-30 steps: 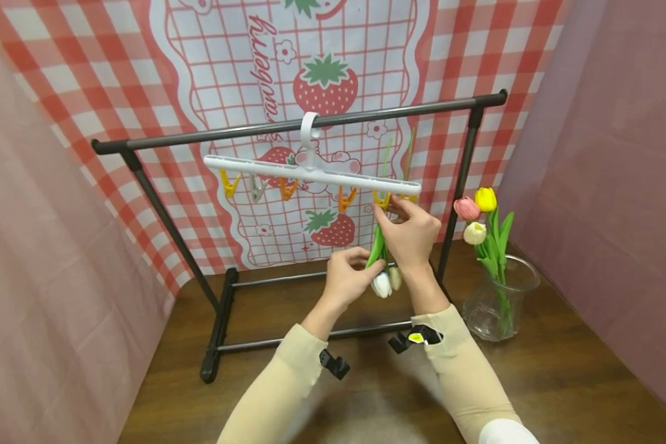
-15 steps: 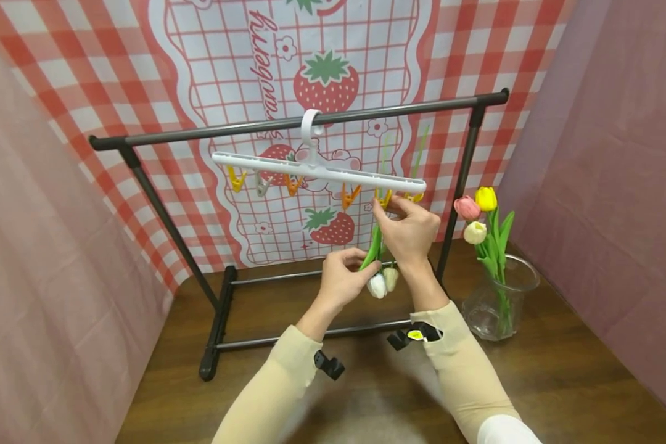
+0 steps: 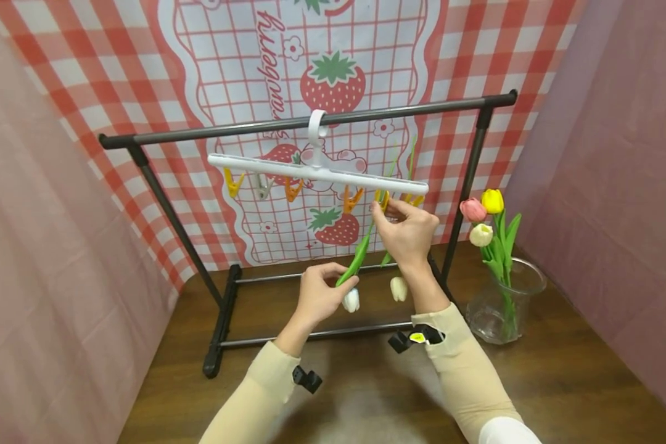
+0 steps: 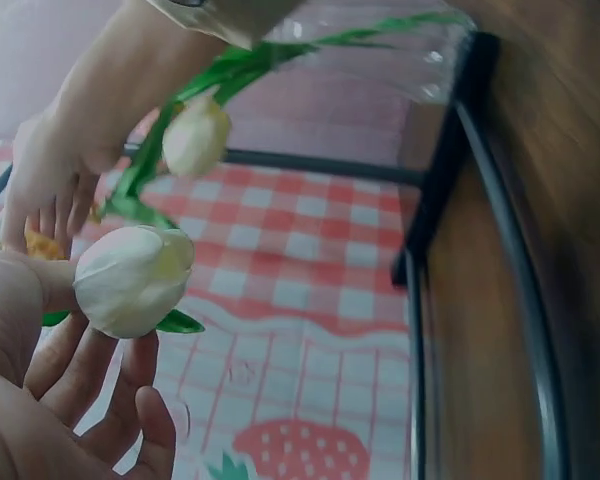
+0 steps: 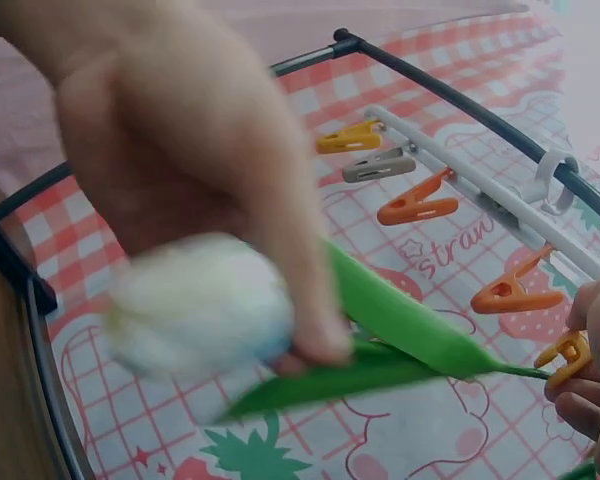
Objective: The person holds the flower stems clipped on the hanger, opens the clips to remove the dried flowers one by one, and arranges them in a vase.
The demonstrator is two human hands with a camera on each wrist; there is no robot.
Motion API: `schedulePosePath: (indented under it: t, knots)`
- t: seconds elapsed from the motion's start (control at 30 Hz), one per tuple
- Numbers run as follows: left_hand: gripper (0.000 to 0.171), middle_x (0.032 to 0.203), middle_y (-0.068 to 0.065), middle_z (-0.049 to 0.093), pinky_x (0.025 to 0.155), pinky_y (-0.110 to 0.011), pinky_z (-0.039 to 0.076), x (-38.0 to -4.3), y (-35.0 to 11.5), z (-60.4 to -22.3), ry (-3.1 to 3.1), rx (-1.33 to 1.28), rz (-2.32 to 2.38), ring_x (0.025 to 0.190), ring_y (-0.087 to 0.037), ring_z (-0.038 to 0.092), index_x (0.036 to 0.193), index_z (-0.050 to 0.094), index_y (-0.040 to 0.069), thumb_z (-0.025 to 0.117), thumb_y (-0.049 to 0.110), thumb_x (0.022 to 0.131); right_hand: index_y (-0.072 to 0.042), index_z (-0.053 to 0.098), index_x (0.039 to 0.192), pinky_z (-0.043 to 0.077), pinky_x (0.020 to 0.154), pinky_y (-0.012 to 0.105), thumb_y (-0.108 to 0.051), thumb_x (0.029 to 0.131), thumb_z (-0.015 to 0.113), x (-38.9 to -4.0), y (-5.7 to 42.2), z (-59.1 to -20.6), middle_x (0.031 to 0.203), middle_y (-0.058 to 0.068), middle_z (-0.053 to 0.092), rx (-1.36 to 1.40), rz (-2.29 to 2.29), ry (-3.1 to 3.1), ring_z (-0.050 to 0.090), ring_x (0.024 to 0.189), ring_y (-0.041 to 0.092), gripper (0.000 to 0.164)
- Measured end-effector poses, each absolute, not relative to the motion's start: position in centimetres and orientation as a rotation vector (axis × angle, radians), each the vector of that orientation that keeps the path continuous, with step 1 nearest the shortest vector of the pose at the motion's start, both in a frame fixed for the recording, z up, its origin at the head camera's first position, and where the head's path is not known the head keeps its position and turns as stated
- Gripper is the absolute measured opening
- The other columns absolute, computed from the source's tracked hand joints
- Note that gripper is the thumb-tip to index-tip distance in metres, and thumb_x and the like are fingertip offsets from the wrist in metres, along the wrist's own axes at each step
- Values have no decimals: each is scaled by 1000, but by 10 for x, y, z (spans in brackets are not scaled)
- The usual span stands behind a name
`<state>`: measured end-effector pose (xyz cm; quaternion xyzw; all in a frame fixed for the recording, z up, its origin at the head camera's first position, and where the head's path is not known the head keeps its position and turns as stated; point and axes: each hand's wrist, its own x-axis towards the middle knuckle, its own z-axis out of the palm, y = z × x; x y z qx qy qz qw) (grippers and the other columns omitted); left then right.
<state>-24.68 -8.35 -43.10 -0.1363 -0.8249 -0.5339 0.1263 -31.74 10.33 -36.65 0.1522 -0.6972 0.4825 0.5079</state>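
Observation:
My left hand (image 3: pixel 322 293) holds a white tulip (image 3: pixel 351 300) by its green leaves, blossom down and stem slanting up to the right. In the right wrist view that stem runs to a yellow clip (image 5: pixel 570 358), which the fingers of my right hand (image 3: pixel 409 234) pinch. Whether the clip's jaws grip the stem, I cannot tell. Above them is a white clip hanger (image 3: pixel 316 172). A second, cream tulip (image 3: pixel 398 288) hangs head down just right, below the end yellow clip (image 3: pixel 414 200); my right hand partly hides its stem.
The hanger hooks over a dark metal rack (image 3: pixel 211 131). Other clips dangle to the left, including an orange clip (image 3: pixel 353 198) and a grey clip (image 3: pixel 263 187). Right of the rack, a clear glass vase (image 3: pixel 524 277) holds pink, yellow and cream tulips on the wooden table (image 3: pixel 560 364).
My left hand has drawn the white tulip left and down, so it slants apart from the cream one. My right hand stays at the clip, whose handles now look closer together.

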Motion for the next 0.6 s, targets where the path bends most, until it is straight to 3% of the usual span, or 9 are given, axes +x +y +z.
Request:
schedulePosePath:
  t: [0.27, 0.47, 0.6]
  knots:
    - [7, 83, -3, 81, 60, -22, 54, -225, -141, -445, -2549, -388, -1326, 63, -10, 65, 93, 84, 12, 88, 12, 87, 5, 83, 93, 65, 62, 44, -20, 86, 85, -319, 110, -363, 78, 20, 80, 307, 1165, -1729, 78, 63, 32, 26]
    - [6, 81, 3, 78, 59, -23, 52, -200, -183, -447, -2740, -446, -1269, 64, -9, 64, 95, 83, 15, 87, 17, 90, 7, 82, 97, 65, 64, 34, -20, 84, 89, -320, 114, -368, 81, 21, 80, 303, 1207, -1749, 79, 67, 33, 31]
    - [5, 85, 4, 79, 63, -24, 54, -188, -210, -448, -2816, -533, -1257, 69, -7, 63, 95, 83, 13, 85, 17, 92, 8, 82, 98, 62, 64, 21, -21, 83, 90, -320, 116, -368, 83, 22, 80, 326, 1231, -1744, 80, 68, 34, 34]
